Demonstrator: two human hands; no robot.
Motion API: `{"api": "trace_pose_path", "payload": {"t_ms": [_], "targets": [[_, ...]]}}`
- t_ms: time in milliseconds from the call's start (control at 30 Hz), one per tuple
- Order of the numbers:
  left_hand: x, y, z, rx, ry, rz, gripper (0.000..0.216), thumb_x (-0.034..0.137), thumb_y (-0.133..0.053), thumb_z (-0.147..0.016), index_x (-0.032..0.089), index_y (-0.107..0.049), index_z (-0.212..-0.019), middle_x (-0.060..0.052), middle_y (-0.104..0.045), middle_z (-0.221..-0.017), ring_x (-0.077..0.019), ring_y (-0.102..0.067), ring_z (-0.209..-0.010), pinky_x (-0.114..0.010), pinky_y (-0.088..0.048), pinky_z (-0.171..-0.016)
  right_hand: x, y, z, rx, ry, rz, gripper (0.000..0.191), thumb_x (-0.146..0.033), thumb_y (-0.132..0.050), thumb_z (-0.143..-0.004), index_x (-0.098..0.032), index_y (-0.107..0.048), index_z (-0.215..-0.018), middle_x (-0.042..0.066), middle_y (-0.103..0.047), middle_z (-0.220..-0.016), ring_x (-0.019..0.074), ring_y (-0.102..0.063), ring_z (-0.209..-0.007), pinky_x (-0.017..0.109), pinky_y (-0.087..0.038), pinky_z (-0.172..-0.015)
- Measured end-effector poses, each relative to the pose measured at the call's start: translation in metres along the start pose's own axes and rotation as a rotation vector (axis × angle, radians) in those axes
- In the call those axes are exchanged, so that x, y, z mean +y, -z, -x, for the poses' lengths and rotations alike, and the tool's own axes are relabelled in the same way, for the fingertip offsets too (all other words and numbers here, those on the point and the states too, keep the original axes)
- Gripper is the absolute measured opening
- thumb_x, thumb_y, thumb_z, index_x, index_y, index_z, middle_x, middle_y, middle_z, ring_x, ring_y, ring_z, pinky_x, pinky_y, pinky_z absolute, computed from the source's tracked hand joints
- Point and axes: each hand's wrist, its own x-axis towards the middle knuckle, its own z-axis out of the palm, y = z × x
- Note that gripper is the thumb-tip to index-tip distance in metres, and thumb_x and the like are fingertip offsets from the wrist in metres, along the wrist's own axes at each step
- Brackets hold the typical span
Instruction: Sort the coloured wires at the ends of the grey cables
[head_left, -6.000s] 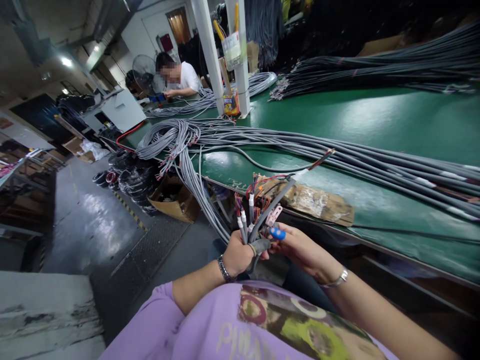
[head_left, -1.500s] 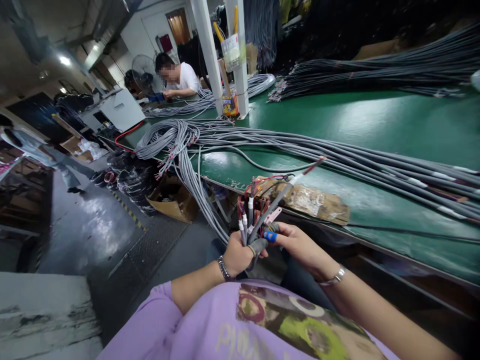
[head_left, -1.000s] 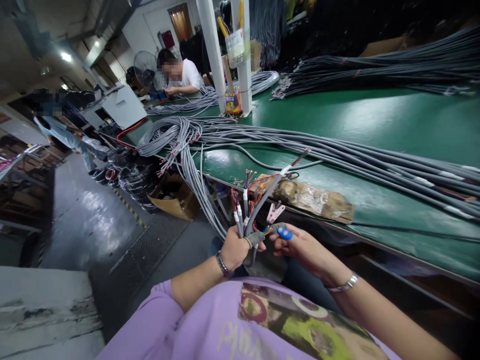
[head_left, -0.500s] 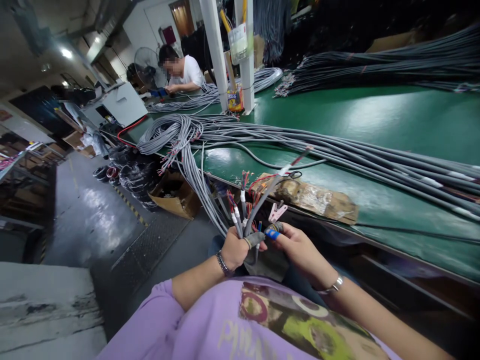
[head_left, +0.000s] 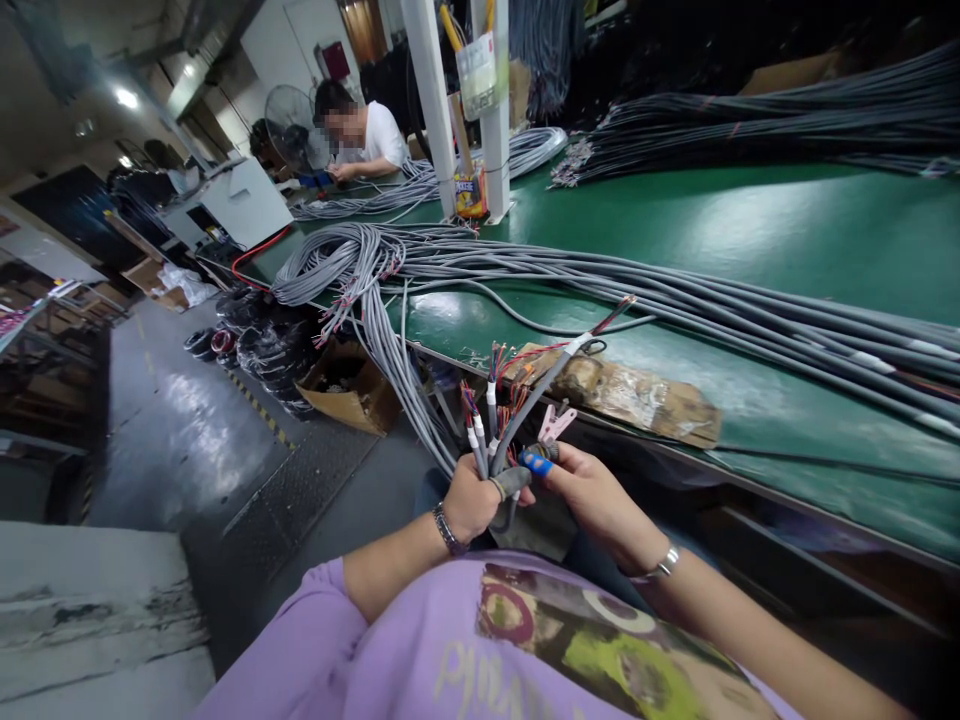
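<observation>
Left grip (head_left: pixel 471 497) tight round gray cables (head_left: pixel 529 406) — right grip (head_left: pixel 528 466) beside orange-red wires (head_left: pixel 516 396), any pinch hidden, unclear.

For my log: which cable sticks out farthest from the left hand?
The grey cable slanting right, its tip seen beyond the brown block; the other held cables end nearer the left hand.

Cable bundle (head_left: pixel 525 256) on the tabletop (head_left: pixel 750 215), cable ends (head_left: pixel 492 396) before it.
In the left hand (head_left: pixel 471 500), the cable ends; just right, the right hand (head_left: pixel 600 495), near a clip (head_left: pixel 556 424). Behind the clip, a board (head_left: pixel 645 400) on the near edge; beyond it, the cable bundle, coiled at left, hanging over the edge. Farther back, two posts (head_left: pixel 495 150), another bundle (head_left: pixel 750 130) to their right. At left, on the floor (head_left: pixel 172 400), a carton (head_left: pixel 341 408).
</observation>
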Motion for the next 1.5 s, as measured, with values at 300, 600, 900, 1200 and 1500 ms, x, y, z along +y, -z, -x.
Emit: {"api": "trace_pose_path", "payload": {"t_ms": [300, 600, 900, 1200, 1500], "targets": [[0.000, -0.002, -0.001, 0.044, -0.025, -0.002, 0.040, 0.050, -0.073, -0.067, 0.012, -0.063, -0.060, -0.005, -0.062, -0.051, -0.0128, -0.056, -0.049, -0.024, -0.046, -0.052, 0.007, 0.003, 0.000, 0.142, -0.072, -0.060, 0.032, -0.047, -0.070, -0.071, -0.019, -0.057, -0.068, -0.001, -0.057, -0.055, 0.0119, -0.047, -0.053, 0.026, -0.034, -0.053], [-0.003, 0.001, 0.000, 0.001, -0.035, -0.038, 0.039, 0.048, -0.073, -0.068, 0.011, -0.065, -0.059, -0.005, -0.061, -0.051, -0.0126, -0.056, -0.047, -0.024, -0.048, -0.051, -0.003, -0.001, 0.000, -0.022, -0.012, -0.023, 0.032, -0.050, -0.066, -0.077, -0.019, -0.060, -0.072, 0.000, -0.060, -0.053, 0.0140, -0.052, -0.054, 0.028, -0.037, -0.057], [-0.003, -0.002, 0.000, 0.063, -0.073, -0.012, 0.037, 0.046, -0.072, -0.071, 0.013, -0.064, -0.059, -0.005, -0.063, -0.053, -0.0123, -0.056, -0.049, -0.024, -0.046, -0.053, 0.002, -0.002, 0.000, 0.138, -0.078, -0.098, 0.034, -0.048, -0.074, -0.069, -0.018, -0.057, -0.064, -0.002, -0.055, -0.051, 0.0110, -0.045, -0.052, 0.025, -0.032, -0.053], [0.007, 0.001, 0.001, 0.022, -0.107, 0.127, 0.028, 0.038, -0.074, -0.071, 0.012, -0.065, -0.065, -0.003, -0.063, -0.051, -0.0121, -0.055, -0.046, -0.024, -0.044, -0.050, 0.019, 0.032, -0.006, 0.102, -0.205, -0.501, 0.041, -0.058, -0.070, -0.069, -0.018, -0.069, -0.079, 0.005, -0.067, -0.078, 0.0155, -0.060, -0.070, 0.028, -0.049, -0.068], [0.022, -0.019, -0.008, -0.006, -0.024, 0.134, 0.036, 0.044, -0.077, -0.063, 0.011, -0.063, -0.057, -0.003, -0.059, -0.048, -0.0111, -0.053, -0.043, -0.024, -0.044, -0.049, 0.003, 0.030, -0.028, -0.030, -0.048, -0.510, 0.039, -0.057, -0.059, -0.081, -0.019, -0.066, -0.087, 0.005, -0.068, -0.074, 0.0171, -0.061, -0.058, 0.035, -0.051, -0.061]]}}
